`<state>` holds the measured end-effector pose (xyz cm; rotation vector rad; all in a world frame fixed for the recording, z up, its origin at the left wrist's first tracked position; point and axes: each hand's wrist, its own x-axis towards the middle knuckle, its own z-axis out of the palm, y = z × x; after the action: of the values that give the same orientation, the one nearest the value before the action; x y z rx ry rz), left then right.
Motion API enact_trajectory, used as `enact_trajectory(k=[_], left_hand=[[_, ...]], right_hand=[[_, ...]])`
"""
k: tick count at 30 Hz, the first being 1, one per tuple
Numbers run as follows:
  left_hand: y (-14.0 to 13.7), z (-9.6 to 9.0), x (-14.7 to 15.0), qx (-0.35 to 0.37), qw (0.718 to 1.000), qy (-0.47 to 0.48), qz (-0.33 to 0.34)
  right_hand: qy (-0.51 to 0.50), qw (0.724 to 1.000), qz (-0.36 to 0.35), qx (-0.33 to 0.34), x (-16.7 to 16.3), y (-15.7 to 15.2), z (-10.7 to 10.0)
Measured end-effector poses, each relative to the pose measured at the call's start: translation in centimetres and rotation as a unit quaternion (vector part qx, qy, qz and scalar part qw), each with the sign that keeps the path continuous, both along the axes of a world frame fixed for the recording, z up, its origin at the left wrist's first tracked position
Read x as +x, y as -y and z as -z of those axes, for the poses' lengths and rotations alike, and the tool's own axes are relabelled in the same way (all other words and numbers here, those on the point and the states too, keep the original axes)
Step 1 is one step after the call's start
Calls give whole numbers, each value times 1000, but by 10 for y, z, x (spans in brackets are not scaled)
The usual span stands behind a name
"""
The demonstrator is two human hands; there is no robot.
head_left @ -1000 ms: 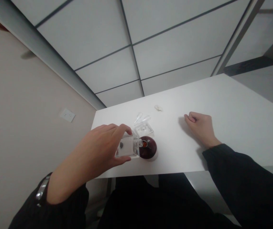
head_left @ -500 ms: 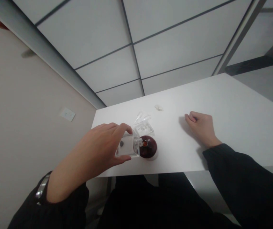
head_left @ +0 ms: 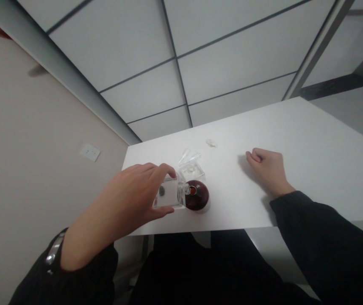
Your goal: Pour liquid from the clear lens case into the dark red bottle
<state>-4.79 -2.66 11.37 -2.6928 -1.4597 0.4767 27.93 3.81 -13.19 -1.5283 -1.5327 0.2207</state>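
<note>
My left hand (head_left: 127,203) grips a clear square bottle (head_left: 168,193) tipped on its side, its neck pointing right over the mouth of a round dark-red flask (head_left: 198,195) that stands on the white table (head_left: 311,140). The bottle's neck touches or hovers just above the flask's opening; I cannot tell which. My right hand (head_left: 268,169) rests on the table to the right of the flask, fingers curled into a loose fist, holding nothing.
Just behind the flask lie a clear square lid or dish (head_left: 192,170) and two small clear tubes (head_left: 189,157). A small white scrap (head_left: 211,143) lies farther back. A wall with a socket (head_left: 89,152) runs along the left.
</note>
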Motion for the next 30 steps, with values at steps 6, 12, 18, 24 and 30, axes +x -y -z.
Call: enact_trajectory(k=[6,12,18,24,30], left_hand=[[0,0,1,2,1000,-7,3],[-1,0,1,5,1000,-5,3],[-2,0,1,4,1000,-4,1],[-1,-2,2,-1,1000,-3,0],[0,-3,2,-3,1000,-2,1]], right_hand=[[-1,1000,0,-2,0,0,0],[-2,1000,3,-11,1,1,-1],[-1,1000,6,-16,0,1,-3],[1,1000,5,-20,0,2,-4],[4,1000,5,-25,0,2,-4]])
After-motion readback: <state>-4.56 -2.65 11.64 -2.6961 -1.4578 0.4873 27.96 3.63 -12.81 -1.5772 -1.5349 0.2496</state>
